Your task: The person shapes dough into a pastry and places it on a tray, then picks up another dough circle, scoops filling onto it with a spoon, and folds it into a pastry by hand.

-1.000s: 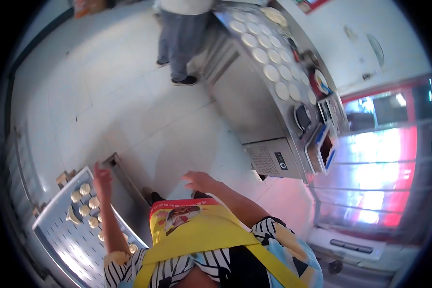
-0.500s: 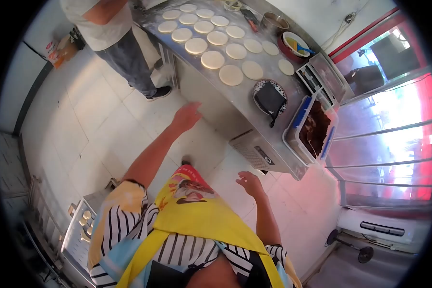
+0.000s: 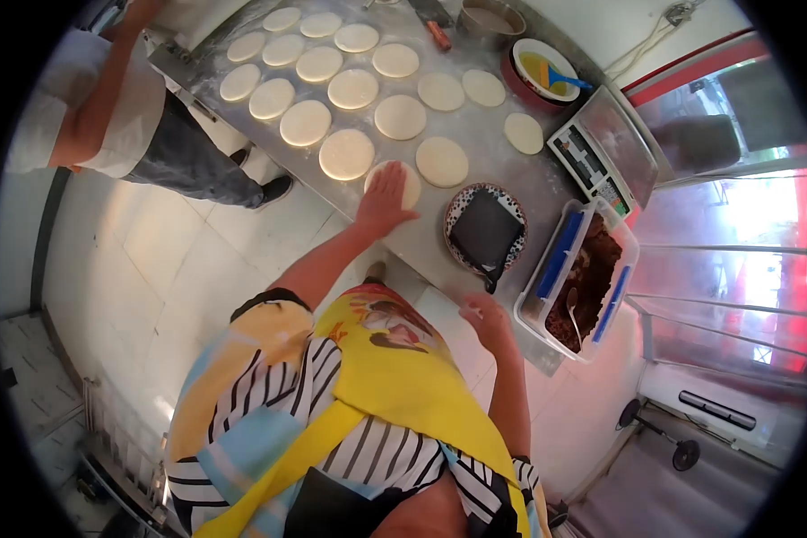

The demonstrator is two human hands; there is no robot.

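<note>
My left hand [image 3: 384, 204] lies with its fingers stretched over a flat round of dough [image 3: 410, 190] at the near edge of the metal worktable [image 3: 412, 240]. The palm hides most of that round. Several more dough rounds [image 3: 347, 154] are spread over the table beyond it. My right hand [image 3: 486, 323] hangs by the table's front edge, its fingers loosely bent and apart, with nothing visible in it. Nearest to it are a speckled bowl [image 3: 450, 235] with a black square item [image 3: 488, 228] across it, and a clear plastic box [image 3: 531, 316] of dark brown crumbly filling.
A spoon [image 3: 574, 314] stands in the filling. Behind the box is a scale [image 3: 583, 157]. A white bowl [image 3: 531, 52] with a blue-handled utensil [image 3: 567, 81] and a metal pot [image 3: 491, 20] stand at the back. Another person [image 3: 108, 117] stands at the table's left end.
My left hand has moved forward from above the floor onto a dough round. My view has come closer to the table, and my right hand is now nearer its edge.
</note>
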